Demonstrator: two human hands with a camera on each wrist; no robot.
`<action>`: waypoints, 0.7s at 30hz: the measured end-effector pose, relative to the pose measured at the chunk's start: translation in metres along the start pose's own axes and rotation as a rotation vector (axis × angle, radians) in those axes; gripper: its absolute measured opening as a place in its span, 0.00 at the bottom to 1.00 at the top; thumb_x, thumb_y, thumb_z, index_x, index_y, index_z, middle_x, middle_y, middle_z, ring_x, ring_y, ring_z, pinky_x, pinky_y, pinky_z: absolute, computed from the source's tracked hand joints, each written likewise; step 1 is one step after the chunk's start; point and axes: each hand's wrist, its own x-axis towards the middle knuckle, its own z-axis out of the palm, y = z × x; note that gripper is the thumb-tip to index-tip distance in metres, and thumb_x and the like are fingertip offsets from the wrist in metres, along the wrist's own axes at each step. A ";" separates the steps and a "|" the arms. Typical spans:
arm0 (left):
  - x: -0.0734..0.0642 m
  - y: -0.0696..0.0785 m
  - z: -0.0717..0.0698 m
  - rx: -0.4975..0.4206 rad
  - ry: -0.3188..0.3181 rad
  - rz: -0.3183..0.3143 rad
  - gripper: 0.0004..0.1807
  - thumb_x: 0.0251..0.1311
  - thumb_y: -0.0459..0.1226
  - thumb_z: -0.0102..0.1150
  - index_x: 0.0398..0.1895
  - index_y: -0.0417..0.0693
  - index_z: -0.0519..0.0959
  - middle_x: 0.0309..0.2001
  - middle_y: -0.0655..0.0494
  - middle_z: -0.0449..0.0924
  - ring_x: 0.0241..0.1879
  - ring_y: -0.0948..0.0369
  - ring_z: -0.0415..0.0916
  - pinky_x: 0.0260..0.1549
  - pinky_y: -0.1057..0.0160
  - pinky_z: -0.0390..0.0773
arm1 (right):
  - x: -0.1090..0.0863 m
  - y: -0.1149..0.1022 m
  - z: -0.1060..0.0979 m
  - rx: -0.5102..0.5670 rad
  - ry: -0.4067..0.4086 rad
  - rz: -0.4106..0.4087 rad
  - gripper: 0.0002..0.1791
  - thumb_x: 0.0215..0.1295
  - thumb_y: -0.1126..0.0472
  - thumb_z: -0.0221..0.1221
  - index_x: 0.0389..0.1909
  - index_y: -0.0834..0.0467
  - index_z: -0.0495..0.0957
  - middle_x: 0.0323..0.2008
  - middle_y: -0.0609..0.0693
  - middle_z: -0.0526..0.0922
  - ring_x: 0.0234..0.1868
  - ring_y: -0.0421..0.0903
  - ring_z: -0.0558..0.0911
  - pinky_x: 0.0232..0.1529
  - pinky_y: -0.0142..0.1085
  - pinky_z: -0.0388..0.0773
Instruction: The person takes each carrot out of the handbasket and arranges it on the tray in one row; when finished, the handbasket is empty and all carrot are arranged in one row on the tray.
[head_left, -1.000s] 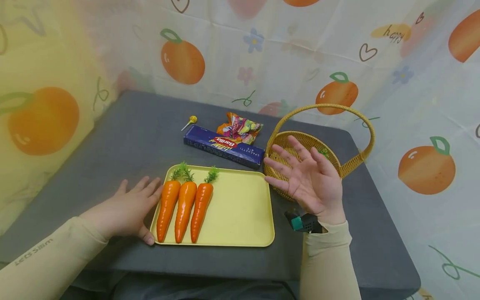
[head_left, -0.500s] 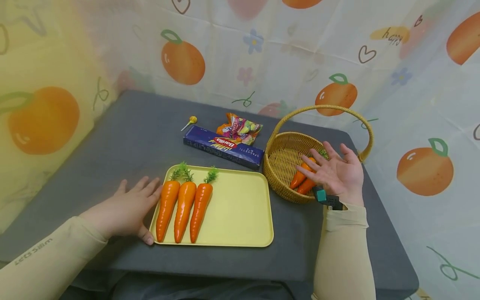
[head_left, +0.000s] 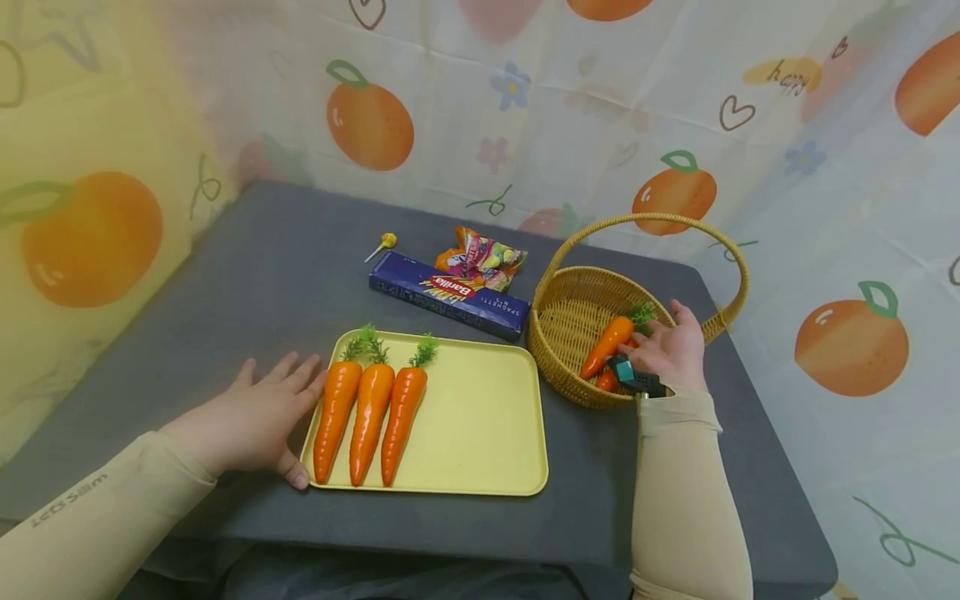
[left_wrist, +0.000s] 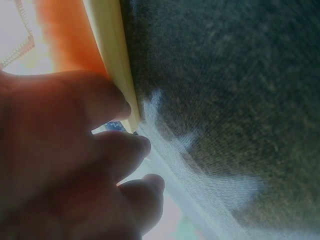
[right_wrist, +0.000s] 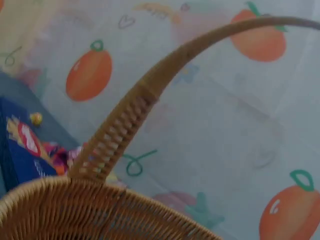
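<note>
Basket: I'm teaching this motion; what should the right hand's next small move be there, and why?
Likely, the right hand should secure a carrot in the basket: it is at the carrots there, grip unclear, and the tray has bare space beside its three carrots.

Lower carrot (head_left: 607,381) in basket (head_left: 562,329) partly hidden behind right hand (head_left: 670,350), grip unclear; handle (right_wrist: 167,72) cut off in right-wrist view.

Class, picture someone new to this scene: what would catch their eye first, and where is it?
Probably the three glossy orange carrots with feathery green tops, side by side at the left of the pale yellow rectangular tray, beside the bare left hand. Next, perhaps, the golden woven basket with its tall arched handle, right of the tray, with the bare right hand at more orange carrots inside.
</note>
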 end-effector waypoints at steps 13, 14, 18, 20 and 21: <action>0.000 0.000 0.000 -0.029 -0.006 -0.008 0.83 0.25 0.71 0.87 0.84 0.32 0.63 0.85 0.24 0.52 0.84 0.22 0.45 0.70 0.09 0.42 | 0.039 0.001 0.020 -0.190 0.084 0.010 0.48 0.89 0.36 0.36 0.85 0.42 0.10 0.89 0.40 0.15 0.90 0.48 0.22 0.88 0.45 0.23; 0.000 0.000 0.000 -0.029 -0.006 -0.009 0.84 0.25 0.72 0.87 0.84 0.32 0.63 0.86 0.24 0.52 0.84 0.22 0.45 0.70 0.09 0.42 | 0.041 0.000 0.022 -0.214 0.077 0.002 0.47 0.90 0.37 0.35 0.85 0.40 0.09 0.88 0.41 0.13 0.90 0.48 0.22 0.88 0.46 0.23; 0.000 0.000 0.001 -0.029 -0.007 -0.012 0.83 0.26 0.72 0.86 0.84 0.32 0.63 0.86 0.24 0.52 0.84 0.23 0.46 0.70 0.09 0.42 | 0.054 0.001 0.030 -0.209 0.099 -0.014 0.44 0.91 0.41 0.36 0.87 0.34 0.14 0.90 0.43 0.18 0.91 0.45 0.28 0.90 0.47 0.32; 0.001 -0.001 0.002 -0.028 -0.007 -0.013 0.83 0.26 0.72 0.86 0.84 0.32 0.64 0.85 0.24 0.52 0.84 0.23 0.46 0.70 0.09 0.43 | 0.060 0.002 0.033 -0.163 0.123 -0.013 0.43 0.91 0.42 0.37 0.88 0.34 0.18 0.91 0.43 0.23 0.92 0.44 0.33 0.90 0.46 0.37; 0.001 -0.001 0.002 -0.029 -0.006 -0.016 0.83 0.26 0.73 0.86 0.84 0.32 0.64 0.85 0.25 0.52 0.84 0.23 0.46 0.70 0.09 0.43 | 0.063 0.002 0.033 -0.132 0.132 -0.006 0.42 0.91 0.42 0.37 0.89 0.35 0.19 0.91 0.42 0.25 0.92 0.43 0.35 0.90 0.45 0.39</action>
